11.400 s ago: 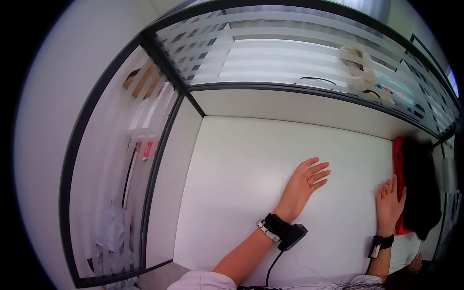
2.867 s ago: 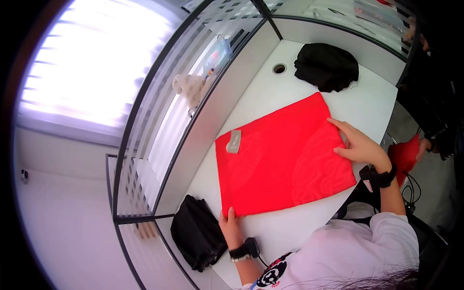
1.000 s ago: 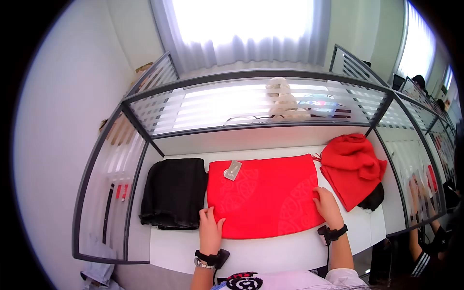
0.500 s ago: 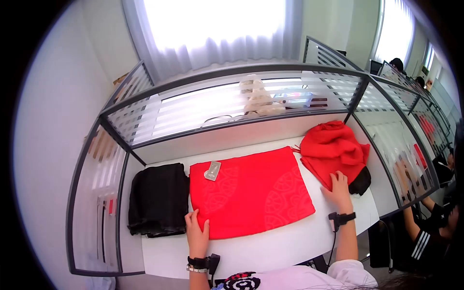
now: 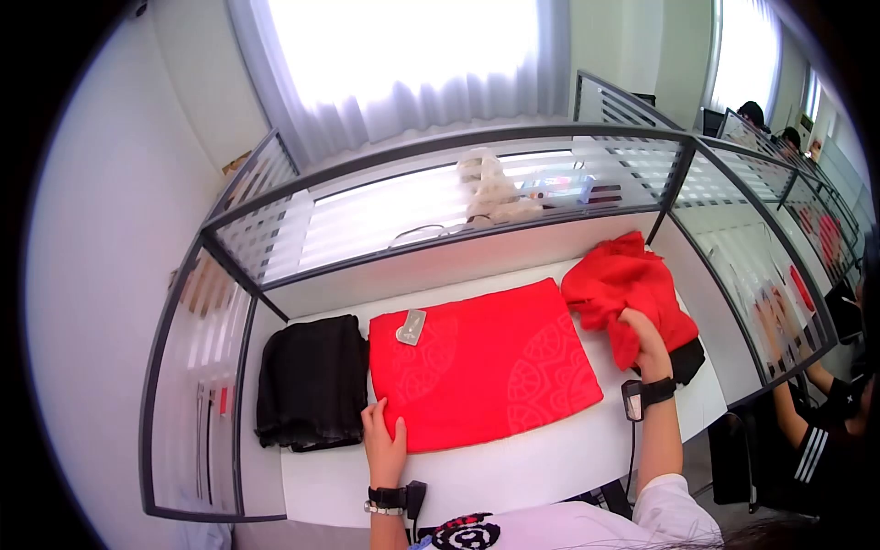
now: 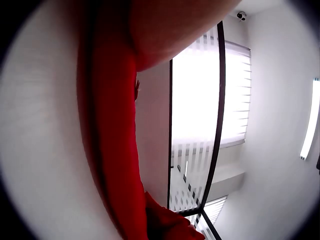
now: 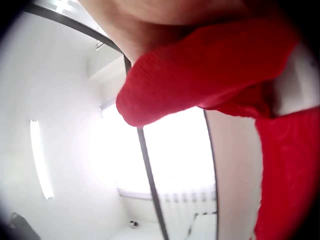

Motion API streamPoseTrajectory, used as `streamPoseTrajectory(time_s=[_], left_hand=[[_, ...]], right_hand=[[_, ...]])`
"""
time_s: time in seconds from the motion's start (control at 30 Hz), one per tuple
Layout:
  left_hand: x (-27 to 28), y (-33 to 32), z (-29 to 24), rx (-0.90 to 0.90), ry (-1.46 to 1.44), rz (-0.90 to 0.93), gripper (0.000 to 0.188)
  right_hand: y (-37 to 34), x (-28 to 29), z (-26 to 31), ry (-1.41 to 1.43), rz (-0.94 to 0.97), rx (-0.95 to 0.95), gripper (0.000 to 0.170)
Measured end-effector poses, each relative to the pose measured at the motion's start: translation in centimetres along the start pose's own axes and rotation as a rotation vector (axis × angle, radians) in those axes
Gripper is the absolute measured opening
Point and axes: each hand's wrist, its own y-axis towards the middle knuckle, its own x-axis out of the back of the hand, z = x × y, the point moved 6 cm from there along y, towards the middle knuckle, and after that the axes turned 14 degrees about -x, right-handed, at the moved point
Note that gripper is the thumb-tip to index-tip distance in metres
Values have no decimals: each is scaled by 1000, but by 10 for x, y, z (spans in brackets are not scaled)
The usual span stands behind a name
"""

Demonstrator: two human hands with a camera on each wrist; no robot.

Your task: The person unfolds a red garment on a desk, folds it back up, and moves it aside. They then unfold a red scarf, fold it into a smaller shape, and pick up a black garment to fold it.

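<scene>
A flat folded red scarf [image 5: 477, 367] with a pale embossed pattern lies in the middle of the white desk, a small grey tag [image 5: 411, 327] near its upper left corner. My left hand [image 5: 385, 446] rests at its lower left corner, fingertips on the cloth. To the right, my right hand [image 5: 649, 346] grips a crumpled red scarf [image 5: 632, 280], its fingers partly hidden in the folds. The right wrist view has the bunched red cloth [image 7: 200, 70] hanging from that hand. Under this scarf a black cloth [image 5: 687, 360] shows at the right.
A folded black scarf [image 5: 312, 380] with a frayed edge sits left of the flat red one. Low panels topped by striped glass [image 5: 440, 197] enclose the desk [image 5: 458, 486] at the back and sides. Another person's arm [image 5: 790, 414] is at the far right.
My right hand has left the flat scarf's right edge, moved right and taken hold of the crumpled red scarf, whose near part is now bunched up. The left hand stays at the corner.
</scene>
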Motion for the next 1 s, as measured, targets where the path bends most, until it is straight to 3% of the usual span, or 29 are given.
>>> streamPoseTrajectory(time_s=[0.03, 0.1, 0.13, 0.17, 0.23, 0.27, 0.3, 0.37, 0.47, 0.5, 0.57, 0.6, 0.67, 0.7, 0.77, 0.8, 0.87, 0.97, 1.0], left_hand=[[-1, 0, 2, 3, 15, 4, 44], [-1, 0, 1, 4, 36, 12, 44], [-1, 0, 0, 0, 29, 9, 44], [-1, 0, -1, -5, 25, 2, 44], [0, -2, -2, -5, 40, -8, 44], [0, -2, -4, 2, 30, 1, 44], [1, -3, -6, 6, 24, 14, 44], [1, -8, -5, 18, 0, 57, 45], [10, -22, 2, 1, -47, 124, 44], [16, -25, -3, 35, -91, 131, 42], [26, -28, -19, 50, -46, 191, 40], [31, -25, -34, 57, -43, 208, 40], [42, -1, -77, -66, 45, 201, 42], [46, 9, -91, -93, 10, 180, 52], [52, 36, -136, -202, -69, 153, 67], [50, 50, -152, -202, -74, 154, 67], [40, 75, -190, -438, -75, 183, 80], [11, 103, -197, -423, 68, 279, 84], [8, 110, -198, -394, 87, 226, 77]], right_hand=[[-38, -26, 53, -7, -51, 334, 22], [-44, -41, 97, -8, -1, 358, 26], [-80, -72, 146, -287, -73, 653, 26], [-84, -79, 158, -257, -52, 701, 29], [-59, -107, 167, 325, 390, -23, 33], [-71, -127, 185, 166, 356, 17, 37], [-76, -147, 184, 308, 438, -6, 37], [-82, -176, 180, 329, 546, -3, 37], [-73, -203, 161, 57, 635, 27, 24], [-71, -213, 157, 95, 674, 64, 20], [-67, -222, 158, -137, 614, 204, 18], [-67, -223, 158, -128, 609, 188, 18], [-77, -228, 168, -282, 643, 330, 18], [-78, -229, 165, -279, 646, 316, 18], [-81, -236, 158, -577, 641, 389, 22], [-82, -240, 157, -602, 637, 464, 23], [-78, -247, 148, -610, 560, 503, 22], [-81, -250, 150, -604, 453, 560, 23], [-80, -250, 147, -613, 427, 607, 25]])
